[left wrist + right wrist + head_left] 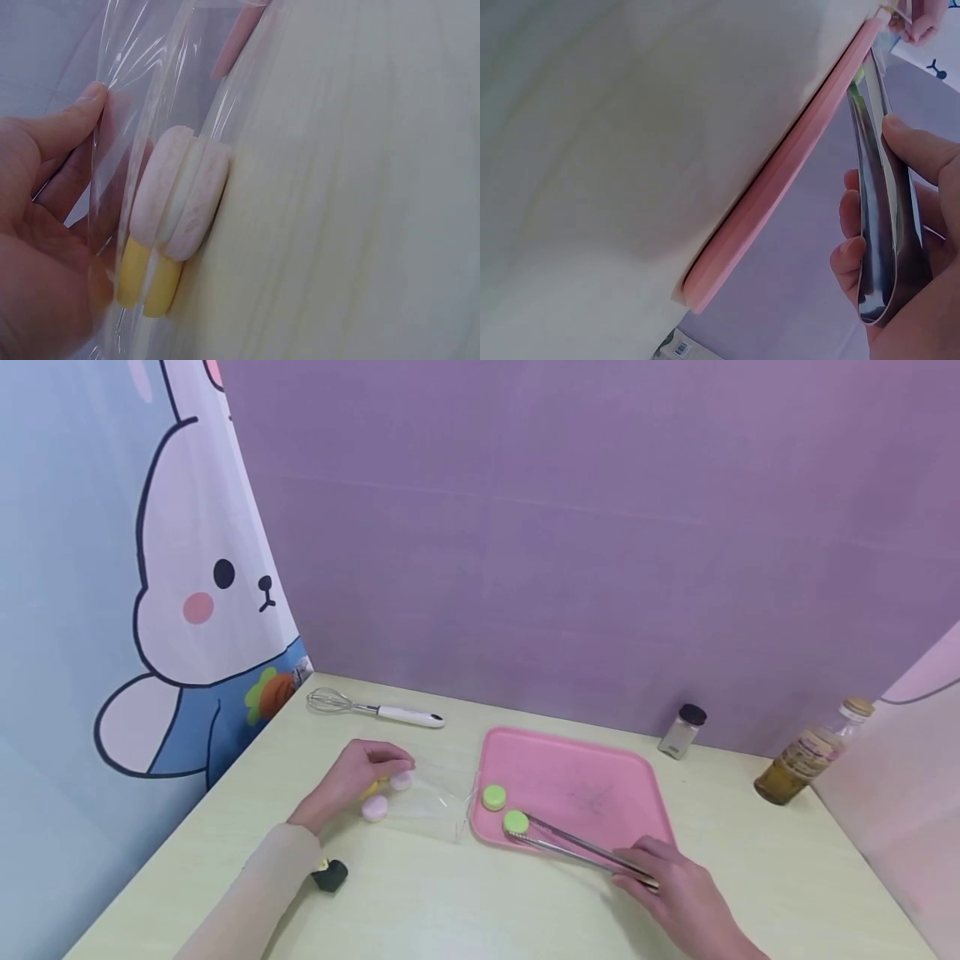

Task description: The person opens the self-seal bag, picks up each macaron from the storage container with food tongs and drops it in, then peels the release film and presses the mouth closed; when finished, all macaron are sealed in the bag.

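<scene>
My left hand (367, 768) pinches the edge of a clear plastic bag (435, 803) lying on the table. Inside it are pink macarons (375, 808) and a yellow macaron (133, 277), close to my fingers. My right hand (670, 885) holds metal tongs (875, 225), thumb on one arm and fingers curled round the other. At the near left of a pink tray (592, 764), the tips of the tongs lie on either side of a green macaron (516, 822). A second green macaron (494, 797) sits just behind it on the tray.
A whisk (408, 716) with a white handle lies at the back left. Behind the tray stands a small glass jar (678, 737) with a black lid. A corked bottle (806, 758) of amber liquid is at the right. A purple backdrop (562, 568) borders the table's far edge.
</scene>
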`<state>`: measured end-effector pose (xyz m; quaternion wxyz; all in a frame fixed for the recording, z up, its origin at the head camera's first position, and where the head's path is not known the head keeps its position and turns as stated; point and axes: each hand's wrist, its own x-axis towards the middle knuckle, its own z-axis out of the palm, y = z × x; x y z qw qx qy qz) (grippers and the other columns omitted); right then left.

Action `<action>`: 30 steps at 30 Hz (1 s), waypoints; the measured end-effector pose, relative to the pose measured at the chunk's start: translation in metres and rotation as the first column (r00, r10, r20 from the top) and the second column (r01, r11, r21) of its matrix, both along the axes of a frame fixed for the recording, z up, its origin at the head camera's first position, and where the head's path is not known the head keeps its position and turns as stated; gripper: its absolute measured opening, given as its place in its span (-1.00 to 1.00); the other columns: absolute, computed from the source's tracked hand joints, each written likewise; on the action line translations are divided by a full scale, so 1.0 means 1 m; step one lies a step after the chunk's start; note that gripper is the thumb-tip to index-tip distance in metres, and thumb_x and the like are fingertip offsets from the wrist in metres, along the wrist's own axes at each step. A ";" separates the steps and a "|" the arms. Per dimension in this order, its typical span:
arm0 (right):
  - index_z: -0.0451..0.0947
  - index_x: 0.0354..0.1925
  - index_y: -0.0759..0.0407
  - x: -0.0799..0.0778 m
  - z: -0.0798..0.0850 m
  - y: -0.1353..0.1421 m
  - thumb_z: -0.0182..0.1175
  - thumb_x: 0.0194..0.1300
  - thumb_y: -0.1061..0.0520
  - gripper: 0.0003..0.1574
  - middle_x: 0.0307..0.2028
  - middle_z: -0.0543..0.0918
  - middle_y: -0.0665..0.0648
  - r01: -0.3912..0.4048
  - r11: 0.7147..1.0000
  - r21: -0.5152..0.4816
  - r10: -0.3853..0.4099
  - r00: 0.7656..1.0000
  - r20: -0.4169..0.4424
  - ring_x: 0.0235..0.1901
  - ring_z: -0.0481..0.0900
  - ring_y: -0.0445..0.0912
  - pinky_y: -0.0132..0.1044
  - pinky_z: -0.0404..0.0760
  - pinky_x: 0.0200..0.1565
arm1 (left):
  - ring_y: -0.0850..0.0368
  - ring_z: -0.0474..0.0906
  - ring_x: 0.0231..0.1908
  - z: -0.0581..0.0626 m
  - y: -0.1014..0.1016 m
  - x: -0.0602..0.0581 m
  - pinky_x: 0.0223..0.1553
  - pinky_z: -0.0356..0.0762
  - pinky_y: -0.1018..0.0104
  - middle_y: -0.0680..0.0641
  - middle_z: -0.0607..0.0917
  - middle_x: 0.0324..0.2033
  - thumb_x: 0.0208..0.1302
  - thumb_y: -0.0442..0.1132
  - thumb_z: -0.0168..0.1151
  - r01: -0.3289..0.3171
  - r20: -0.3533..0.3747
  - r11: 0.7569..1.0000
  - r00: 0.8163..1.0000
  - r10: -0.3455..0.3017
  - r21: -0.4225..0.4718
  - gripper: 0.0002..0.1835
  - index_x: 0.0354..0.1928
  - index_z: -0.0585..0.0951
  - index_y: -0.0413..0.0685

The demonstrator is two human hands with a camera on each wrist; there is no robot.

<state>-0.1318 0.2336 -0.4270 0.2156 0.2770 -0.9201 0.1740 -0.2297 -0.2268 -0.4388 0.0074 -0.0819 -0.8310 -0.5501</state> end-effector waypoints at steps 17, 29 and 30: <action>0.76 -0.19 -0.05 0.000 0.002 -0.002 0.60 -0.05 0.15 -0.61 -0.29 0.58 -0.27 -0.057 0.998 -0.015 0.055 0.993 -0.104 -0.41 0.40 -0.46 -0.54 0.44 -0.38 | 0.08 0.66 -0.02 -0.001 0.000 -0.001 0.17 0.45 0.03 -0.01 0.79 -0.15 0.32 -0.11 0.40 -0.005 0.002 1.000 1.000 0.005 -0.001 -0.74 -0.08 0.78 -0.13; 0.76 -0.12 0.02 -0.007 0.006 -0.030 0.56 -0.01 0.13 -0.60 -0.21 0.63 -0.20 -0.173 0.983 -0.055 0.163 0.974 -0.157 -0.33 0.52 -0.34 -0.55 0.48 -0.27 | 0.08 0.66 -0.01 -0.003 0.000 -0.003 0.19 0.44 0.01 0.02 0.79 -0.14 0.33 -0.11 0.39 -0.011 0.018 1.000 1.000 0.011 -0.019 -0.77 -0.09 0.78 -0.07; 0.76 -0.12 0.03 -0.008 0.006 -0.032 0.55 0.00 0.13 -0.60 -0.20 0.63 -0.19 -0.180 0.982 -0.054 0.169 0.972 -0.164 -0.32 0.53 -0.33 -0.55 0.48 -0.27 | 0.08 0.66 -0.01 -0.003 0.000 -0.003 0.19 0.44 0.00 0.02 0.79 -0.15 0.33 -0.11 0.39 -0.013 0.018 1.000 1.000 0.013 -0.020 -0.78 -0.10 0.79 -0.07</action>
